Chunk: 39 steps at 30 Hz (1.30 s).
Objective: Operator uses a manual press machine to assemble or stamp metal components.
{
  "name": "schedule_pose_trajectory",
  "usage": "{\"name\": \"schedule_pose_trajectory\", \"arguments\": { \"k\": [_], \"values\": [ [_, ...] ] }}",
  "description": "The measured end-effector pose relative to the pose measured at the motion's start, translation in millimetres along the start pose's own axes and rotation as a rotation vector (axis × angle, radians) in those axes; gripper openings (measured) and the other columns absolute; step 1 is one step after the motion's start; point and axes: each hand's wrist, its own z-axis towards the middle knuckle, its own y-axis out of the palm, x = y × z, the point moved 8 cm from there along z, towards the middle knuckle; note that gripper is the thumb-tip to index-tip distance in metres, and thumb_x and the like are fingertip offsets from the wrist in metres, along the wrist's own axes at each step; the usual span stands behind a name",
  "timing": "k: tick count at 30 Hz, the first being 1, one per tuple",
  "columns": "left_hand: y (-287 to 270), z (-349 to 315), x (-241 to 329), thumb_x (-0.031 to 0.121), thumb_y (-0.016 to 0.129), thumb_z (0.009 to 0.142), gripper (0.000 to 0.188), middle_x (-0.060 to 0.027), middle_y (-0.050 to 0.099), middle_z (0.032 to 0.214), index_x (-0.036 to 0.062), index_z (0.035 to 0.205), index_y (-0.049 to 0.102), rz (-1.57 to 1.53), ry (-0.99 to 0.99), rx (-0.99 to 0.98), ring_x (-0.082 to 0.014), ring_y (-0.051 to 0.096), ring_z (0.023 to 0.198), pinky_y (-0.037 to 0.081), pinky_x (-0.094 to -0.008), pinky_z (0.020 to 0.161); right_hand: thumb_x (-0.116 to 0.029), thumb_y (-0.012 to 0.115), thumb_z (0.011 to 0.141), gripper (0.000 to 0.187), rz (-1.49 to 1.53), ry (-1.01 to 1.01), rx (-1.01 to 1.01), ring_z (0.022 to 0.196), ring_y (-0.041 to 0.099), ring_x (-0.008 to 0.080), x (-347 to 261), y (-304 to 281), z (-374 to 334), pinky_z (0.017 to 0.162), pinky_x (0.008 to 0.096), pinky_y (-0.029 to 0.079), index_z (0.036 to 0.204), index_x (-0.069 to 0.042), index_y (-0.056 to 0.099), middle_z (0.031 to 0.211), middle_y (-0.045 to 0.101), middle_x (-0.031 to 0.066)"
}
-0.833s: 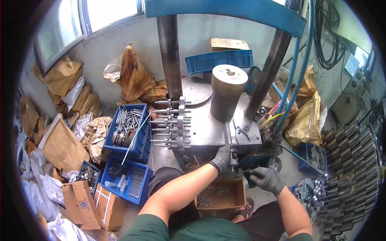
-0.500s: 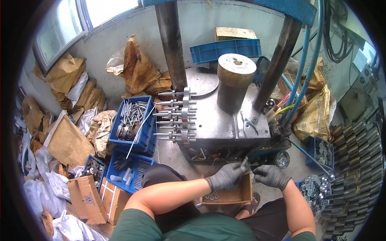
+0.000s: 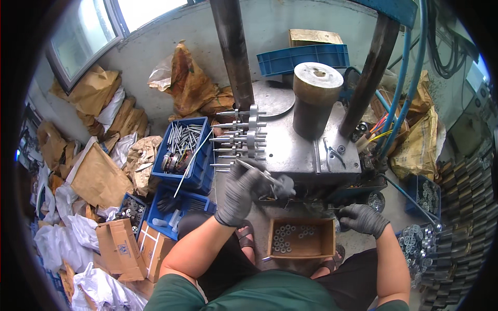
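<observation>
My gloved left hand (image 3: 240, 193) is raised in front of the metal work table, its fingers closed around a metal shaft with a disc (image 3: 280, 185); motion smears its outline. Just beyond that hand, several similar shafts with discs (image 3: 253, 132) lie in a row along the table's left edge. Low at the right, my gloved right hand (image 3: 364, 220) has its fingers pinched together. A small thin metallic bit shows at their tips, too small to name. Between my feet stands a cardboard box (image 3: 302, 254) with several small metal rings (image 3: 282, 239) on its bottom.
A thick metal cylinder (image 3: 314, 111) stands on the table (image 3: 280, 160), with pliers (image 3: 333, 155) beside it. Dark columns rise at both sides. At the left are a blue crate of rods (image 3: 207, 163) and paper sacks (image 3: 98, 173); at the right, stacked metal parts (image 3: 454, 223).
My left hand has moved left and up with the shaft, away from above the cardboard box. My right hand has shifted slightly right in view. More of the box's inside shows.
</observation>
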Motion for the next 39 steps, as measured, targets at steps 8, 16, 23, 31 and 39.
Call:
{"name": "schedule_pose_trajectory", "arguments": {
  "k": [8, 16, 23, 31, 39],
  "values": [
    [-98, 41, -8, 0.021, 0.06, 0.101, 0.01, -0.0002, 0.065, 0.087, 0.0128, 0.102, 0.066, -0.365, -0.181, 0.462, -0.0139, 0.06, 0.073, 0.049, -0.0261, 0.062, -0.03, 0.067, 0.093, 0.03, 0.004, 0.021, -0.016, 0.097, 0.067, 0.0405, 6, 3, 0, 0.086, 0.0477, 0.055, 0.108, -0.004, 0.072, 0.101, 0.07, 0.0199],
    [-98, 44, -9, 0.02, 0.057, 0.103, 0.012, -0.0036, 0.063, 0.086, 0.011, 0.109, 0.062, -0.214, -0.096, 0.44, -0.0172, 0.059, 0.069, 0.048, -0.0314, 0.059, -0.028, 0.069, 0.092, 0.03, 0.028, 0.059, -0.029, 0.1, 0.069, 0.0391, 5, -1, -2, 0.088, 0.0462, 0.056, 0.109, -0.003, 0.072, 0.104, 0.071, 0.0203],
    [-117, -8, 12, 0.03, 0.062, 0.1, 0.022, -0.0048, 0.066, 0.09, 0.0134, 0.115, 0.061, -0.222, -0.294, 0.47, -0.0213, 0.063, 0.075, 0.052, -0.0343, 0.065, -0.023, 0.074, 0.089, 0.033, 0.115, 0.067, 0.029, 0.099, 0.071, 0.036, -12, -18, -7, 0.088, 0.0412, 0.056, 0.113, 0.0, 0.072, 0.104, 0.073, 0.0197],
    [-373, -106, 74, 0.019, 0.058, 0.104, 0.018, -0.0083, 0.07, 0.089, 0.0096, 0.118, 0.062, 0.256, 0.086, 0.769, -0.0176, 0.069, 0.067, 0.055, -0.0288, 0.054, -0.011, 0.072, 0.088, 0.033, 0.277, 0.234, 0.049, 0.088, 0.072, 0.0229, 7, -17, -9, 0.079, 0.0352, 0.059, 0.117, 0.006, 0.069, 0.1, 0.072, 0.0164],
    [-591, -248, -54, 0.037, 0.062, 0.087, 0.04, -0.026, 0.075, 0.099, 0.0016, 0.101, 0.076, 1.105, -0.462, 1.089, -0.0378, 0.074, 0.096, 0.055, -0.0447, 0.091, -0.01, 0.071, 0.089, 0.035, 0.28, 0.316, 0.032, 0.102, 0.069, 0.0228, 21, -8, -11, 0.092, 0.0356, 0.054, 0.12, 0.005, 0.068, 0.108, 0.073, 0.0154]
  ]
}}
